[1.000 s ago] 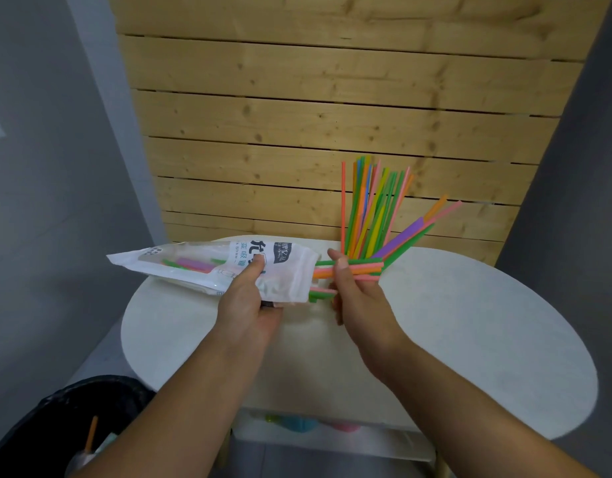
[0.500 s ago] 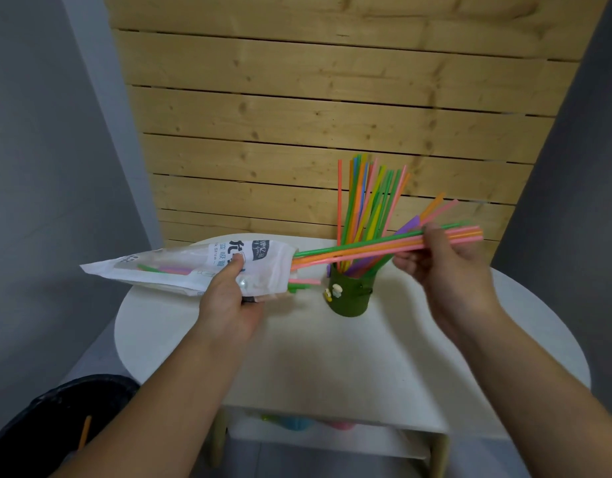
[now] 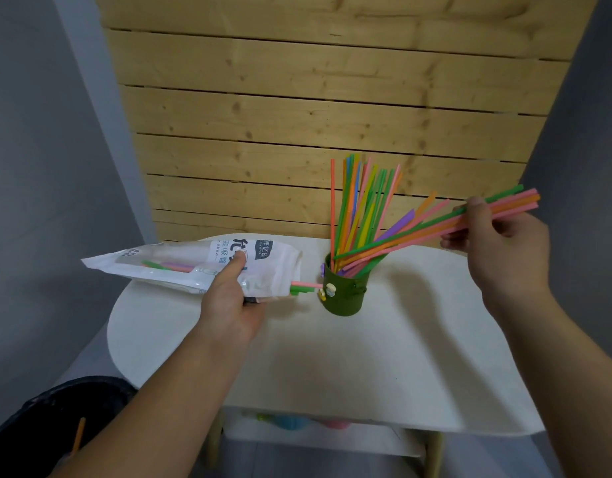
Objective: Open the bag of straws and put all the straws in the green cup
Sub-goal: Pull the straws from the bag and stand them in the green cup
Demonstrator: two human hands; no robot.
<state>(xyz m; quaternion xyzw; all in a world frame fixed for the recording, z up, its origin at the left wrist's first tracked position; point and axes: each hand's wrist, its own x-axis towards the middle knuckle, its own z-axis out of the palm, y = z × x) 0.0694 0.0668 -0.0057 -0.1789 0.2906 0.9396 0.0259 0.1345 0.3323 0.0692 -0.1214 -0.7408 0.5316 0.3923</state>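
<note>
Pink, orange and green straws in a thin slanting bundle, low ends inside the green cup on the white surface, top ends pinched in my right hand, my left hand gripping the white bag just beside the cup, few straws left inside

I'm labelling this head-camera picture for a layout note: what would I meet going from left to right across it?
Black bin → bag of straws → green cup → right hand, gripping a bunch of straws.
</note>
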